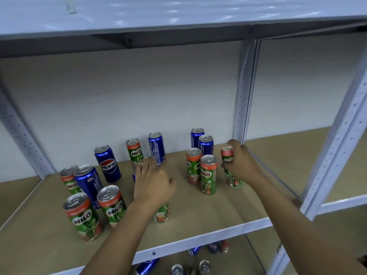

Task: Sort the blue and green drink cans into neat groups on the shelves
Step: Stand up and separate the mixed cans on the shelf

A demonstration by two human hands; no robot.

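**Cans on the middle shelf, both hands in among them**

Shelving: grey metal frame, perforated uprights, tan boards. Middle shelf (pixel 198 211) carries all the standing cans. Upper shelf (pixel 178 14) seen from below. Lower shelf (pixel 256 253) partly visible under the front rail, with several cans on it, some lying on their sides; blurred, count uncertain.

Right hand (pixel 241 162): grip closed around a green can (pixel 228 155) at the right end of the shelf, fingers wrapped over its upper half, can upright with its base on the board.

Left hand (pixel 154 183): palm down, fingers spread, grip wide and holding nothing that I can see. It covers most of a green can (pixel 162 214) below the wrist and most of a blue can (pixel 135 172) at the fingertips; contact with either cannot be confirmed.

Right group: two blue cans (pixel 205 144) at the back, touching; two green cans (pixel 208 174) just in front, side by side.

Back centre: one green can (pixel 135 151) beside a tall blue can (pixel 156 147).

Left group, mixed: Pepsi can (pixel 108 163) at the back, another blue can (pixel 89 181) with a green can (pixel 68 179) tucked behind it, then two green cans (pixel 83 215) nearest the front edge.
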